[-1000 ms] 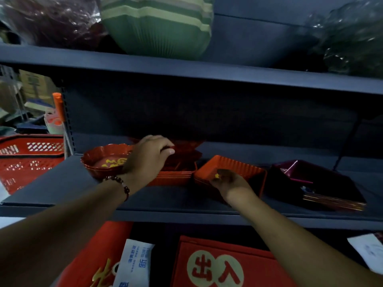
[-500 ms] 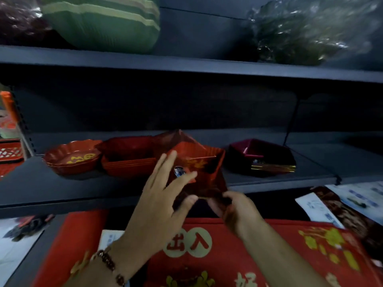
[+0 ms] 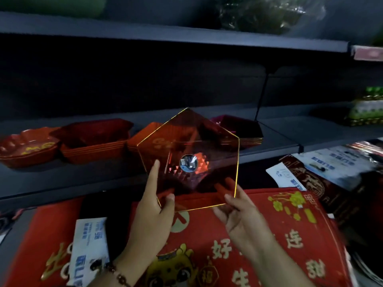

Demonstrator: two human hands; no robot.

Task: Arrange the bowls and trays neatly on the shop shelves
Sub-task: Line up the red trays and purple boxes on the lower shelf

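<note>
I hold a see-through red pentagon-shaped tray (image 3: 207,146) with a gold rim and a round sticker in its middle, tilted up in front of the dark shelf (image 3: 93,179). My left hand (image 3: 153,212) grips its lower left edge and my right hand (image 3: 236,206) its lower right edge. On the shelf behind stand a scalloped red bowl (image 3: 27,147) at the left, a stack of red trays (image 3: 95,139), an orange tray (image 3: 151,139) partly hidden by the held tray, and a dark maroon stack (image 3: 240,129) at the right.
Red doormats (image 3: 269,235) with gold characters and white labels lie on the lower level under my hands. Packaged mats (image 3: 331,175) sit at the right. An upper shelf (image 3: 165,36) holds wrapped goods. Green packaged items (image 3: 369,108) stand on the neighbouring shelf bay at far right.
My hands left the trays on the shelf and came toward me. The pentagon tray has been lifted off the shelf and now stands tilted up, held in both hands.
</note>
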